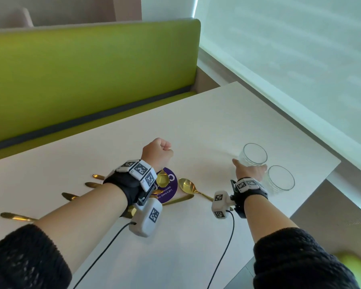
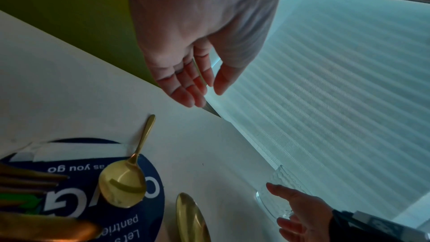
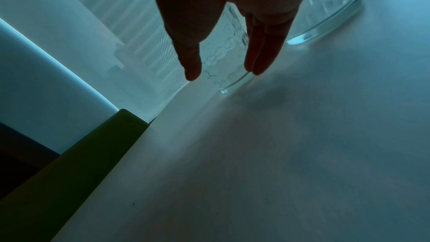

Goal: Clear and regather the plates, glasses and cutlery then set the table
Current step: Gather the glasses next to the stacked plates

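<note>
The right hand [image 1: 251, 170] brackets the farther glass [image 1: 252, 154] near the table [image 1: 196, 122] edge, thumb and fingers [image 3: 265, 51] straight and apart; contact is unclear. The left hand [image 1: 157, 152] hovers loosely curled, seemingly empty. Best: grip low, clear of the nearer glass [image 1: 280, 177].

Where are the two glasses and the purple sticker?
Farther glass [image 1: 255, 153], head view, on its rim opening.
Nearer glass [image 1: 281, 177], head view, on its rim opening.
Purple sticker [image 1: 171, 187], head view, on its printed face.
</note>
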Tool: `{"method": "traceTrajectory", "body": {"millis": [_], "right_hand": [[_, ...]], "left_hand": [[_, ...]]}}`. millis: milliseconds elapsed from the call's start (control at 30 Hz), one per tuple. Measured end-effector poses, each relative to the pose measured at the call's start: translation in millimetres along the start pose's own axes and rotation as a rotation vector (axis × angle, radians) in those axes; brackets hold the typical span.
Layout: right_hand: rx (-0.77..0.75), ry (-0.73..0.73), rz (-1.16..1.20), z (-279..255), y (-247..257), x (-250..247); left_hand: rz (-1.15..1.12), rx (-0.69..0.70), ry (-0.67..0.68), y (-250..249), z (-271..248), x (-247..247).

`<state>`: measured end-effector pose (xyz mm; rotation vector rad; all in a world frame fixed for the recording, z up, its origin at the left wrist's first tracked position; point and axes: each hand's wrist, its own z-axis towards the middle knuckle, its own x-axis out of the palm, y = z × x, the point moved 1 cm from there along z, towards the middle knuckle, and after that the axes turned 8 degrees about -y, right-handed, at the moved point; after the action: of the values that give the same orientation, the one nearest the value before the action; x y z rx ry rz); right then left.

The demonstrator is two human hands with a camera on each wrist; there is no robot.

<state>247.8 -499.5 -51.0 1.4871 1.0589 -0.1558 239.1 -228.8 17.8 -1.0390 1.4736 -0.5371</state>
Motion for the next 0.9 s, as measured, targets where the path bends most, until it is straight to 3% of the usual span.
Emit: {"method": "traceTrajectory", "body": {"millis": [367,500,633,700,800,900], "right_hand": [[-0.040,-0.015,0.053,11.6,3.3,16.8],[-0.143,0.077,-0.053,1.5,3.1,11.6],[-0.344,0.233,-0.046,-18.1,0.0,8.0],[-0.407,0.389,-0.007,-29.5,0.8,4.1],[-0.419,0.667,0.099,-48.2,5.1,-7.2],[-0.385,0.830,0.176,-63.6,7.3,-21.2]], "left_hand": [[-0.003,-0.034,0.045,11.8,13.7,14.4],[0.018,0.010,0.149,5.8,9.6,24.6],[0.033,0.046,0.326,-5.8,-1.8,40.1],[0.030,0.061,0.426,-11.2,-7.6,50.0],[-0.036,0.071,0.539,-19.8,-17.8,59.5],[-0.176,0.025,0.622,-20.8,-25.0,62.6]]}}
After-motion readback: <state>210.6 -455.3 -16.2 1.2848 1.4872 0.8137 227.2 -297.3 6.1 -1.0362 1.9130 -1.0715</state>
